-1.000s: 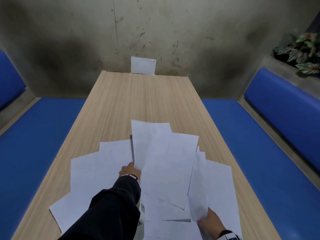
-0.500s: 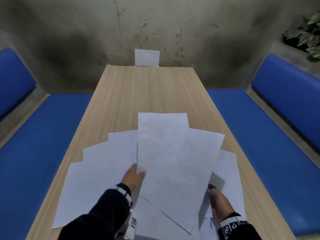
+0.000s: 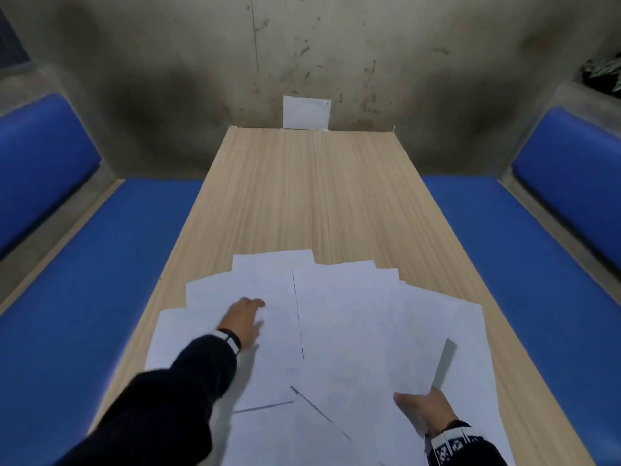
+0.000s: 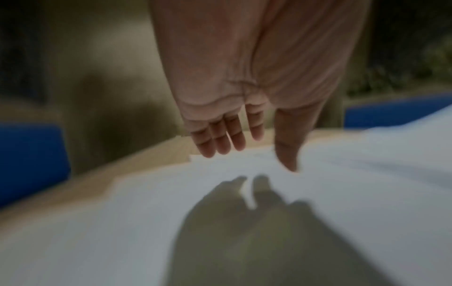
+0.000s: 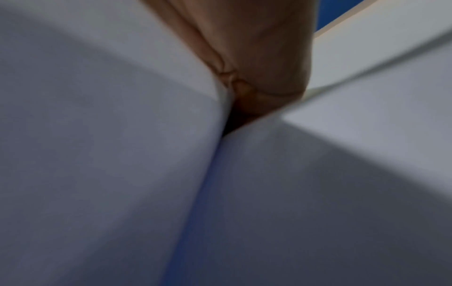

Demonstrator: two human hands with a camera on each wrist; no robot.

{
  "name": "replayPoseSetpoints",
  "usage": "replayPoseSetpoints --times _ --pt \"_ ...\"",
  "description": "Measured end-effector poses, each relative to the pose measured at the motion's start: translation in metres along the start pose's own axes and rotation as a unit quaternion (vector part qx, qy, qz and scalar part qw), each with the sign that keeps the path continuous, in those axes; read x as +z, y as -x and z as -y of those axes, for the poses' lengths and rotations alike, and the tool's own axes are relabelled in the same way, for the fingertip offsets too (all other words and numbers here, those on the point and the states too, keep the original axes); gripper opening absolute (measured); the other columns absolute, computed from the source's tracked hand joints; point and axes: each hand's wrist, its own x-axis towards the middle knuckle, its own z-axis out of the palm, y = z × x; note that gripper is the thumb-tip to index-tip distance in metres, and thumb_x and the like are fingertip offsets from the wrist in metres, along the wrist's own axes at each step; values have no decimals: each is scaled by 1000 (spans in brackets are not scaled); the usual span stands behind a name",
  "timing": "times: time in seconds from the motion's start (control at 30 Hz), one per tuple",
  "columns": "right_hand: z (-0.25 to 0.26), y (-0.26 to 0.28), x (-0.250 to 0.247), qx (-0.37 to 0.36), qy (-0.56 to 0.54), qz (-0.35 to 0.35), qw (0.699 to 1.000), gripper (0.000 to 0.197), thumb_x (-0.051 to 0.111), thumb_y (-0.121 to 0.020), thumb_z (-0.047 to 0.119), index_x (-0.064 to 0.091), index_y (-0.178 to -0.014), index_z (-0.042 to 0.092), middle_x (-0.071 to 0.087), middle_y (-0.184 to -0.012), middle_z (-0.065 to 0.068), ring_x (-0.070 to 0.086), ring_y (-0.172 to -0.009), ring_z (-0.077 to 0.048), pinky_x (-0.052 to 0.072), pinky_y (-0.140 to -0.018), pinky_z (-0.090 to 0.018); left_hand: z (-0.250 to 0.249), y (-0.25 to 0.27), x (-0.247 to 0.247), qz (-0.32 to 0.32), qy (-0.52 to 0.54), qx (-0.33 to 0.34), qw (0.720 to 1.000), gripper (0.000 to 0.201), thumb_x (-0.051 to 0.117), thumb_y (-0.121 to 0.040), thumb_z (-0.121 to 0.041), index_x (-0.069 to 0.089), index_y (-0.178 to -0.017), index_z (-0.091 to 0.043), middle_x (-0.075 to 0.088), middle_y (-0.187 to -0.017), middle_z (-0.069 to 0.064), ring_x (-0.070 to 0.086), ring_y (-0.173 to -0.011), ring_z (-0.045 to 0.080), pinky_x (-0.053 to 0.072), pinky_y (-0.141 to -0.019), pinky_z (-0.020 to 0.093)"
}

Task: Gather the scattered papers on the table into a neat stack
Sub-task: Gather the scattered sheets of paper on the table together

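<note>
Several white papers (image 3: 353, 331) lie fanned and overlapping on the near half of the wooden table (image 3: 312, 196). My left hand (image 3: 247, 314) reaches over the left sheets (image 3: 208, 304). In the left wrist view that hand (image 4: 254, 152) has straight fingers (image 4: 220, 139) just above the paper, casting a shadow on it. My right hand (image 3: 426, 410) is at the pile's near right, thumb on top and fingers tucked under a sheaf. One sheet edge (image 3: 443, 364) lifts beside it. In the right wrist view its palm (image 5: 257, 67) is wedged between sheets (image 5: 97, 154), fingers hidden.
The far half of the table is bare wood. A small white paper (image 3: 306, 112) stands against the stained wall at the far end. Blue benches (image 3: 100, 264) (image 3: 504, 247) run along both sides. A plant (image 3: 605, 72) sits on the right ledge.
The sheaf my right hand held up has come down flat onto the pile. My left hand has let go and moved forward and left over the left sheets.
</note>
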Motion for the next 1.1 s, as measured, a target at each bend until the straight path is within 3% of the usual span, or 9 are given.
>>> replayPoseSetpoints --times 0.13,0.23,0.33,0.47,0.67,0.77,0.9,1.03,1.1 --pt "4 7 -1 -30 114 -82 990 32 64 -64 10 65 -94 -1 66 -92 -15 61 -88 -32 49 -85 -36 39 -16 -23 76 -179 -95 976 93 75 -53 -51 35 -130 -18 43 -135 3 42 -126 25 33 -108 45" --pt "15 9 -12 -32 295 -127 946 58 64 -67 32 55 -120 10 47 -132 -10 47 -120 -32 40 -99 -37 53 -18 -21 74 -166 -124 975 100 74 -42 -61 37 -127 -23 47 -128 -1 43 -124 22 28 -108 46" --pt "16 2 -19 -40 328 -106 938 83 64 -54 40 49 -130 10 44 -141 -10 45 -126 -32 41 -104 -40 56 -13 -20 61 -180 -110 976 95 71 -38 -66 42 -119 -25 45 -122 -2 42 -119 20 31 -106 41" --pt "17 1 -23 -28 324 -96 941 64 71 -62 25 56 -121 6 46 -135 -13 51 -118 -33 44 -97 -33 58 -10 -20 54 -149 -73 985 98 74 -36 -62 39 -119 -23 42 -121 -4 43 -117 18 42 -93 34" --pt "11 0 -23 -34 265 -81 960 11 60 -56 12 56 -64 18 63 -104 -25 60 -93 -29 41 -71 -25 59 -10 -29 94 -167 -102 976 91 68 -47 -64 42 -126 -26 53 -128 -5 43 -122 20 31 -99 37" --pt "12 10 -23 -59 260 -60 962 11 60 -76 8 58 -71 19 62 -95 -17 56 -87 -29 43 -76 -31 55 -10 -43 149 -99 -89 980 53 65 -73 -45 59 -116 -15 60 -127 3 54 -117 21 36 -85 26" --pt "-2 9 -28 -65 167 -64 982 43 62 -82 1 55 -125 -2 58 -126 -24 54 -115 -34 40 -93 -36 54 4 -80 115 84 -82 986 32 65 -81 -35 65 -102 -11 67 -101 4 62 -92 21 42 -75 26" --pt "-8 13 -26 -52 154 -31 986 44 67 -80 4 57 -123 -2 60 -125 -23 53 -97 -23 41 -100 -39 65 17 -66 57 307 -156 937 24 70 -79 -21 66 -96 -5 71 -87 12 66 -76 28 52 -72 34" --pt "-2 16 -28 -58 192 12 980 48 77 -71 27 64 -113 9 67 -118 -18 56 -90 -20 48 -92 -38 61 22 -34 44 328 -191 924 31 69 -80 -18 65 -104 0 69 -90 15 66 -80 30 53 -78 36"
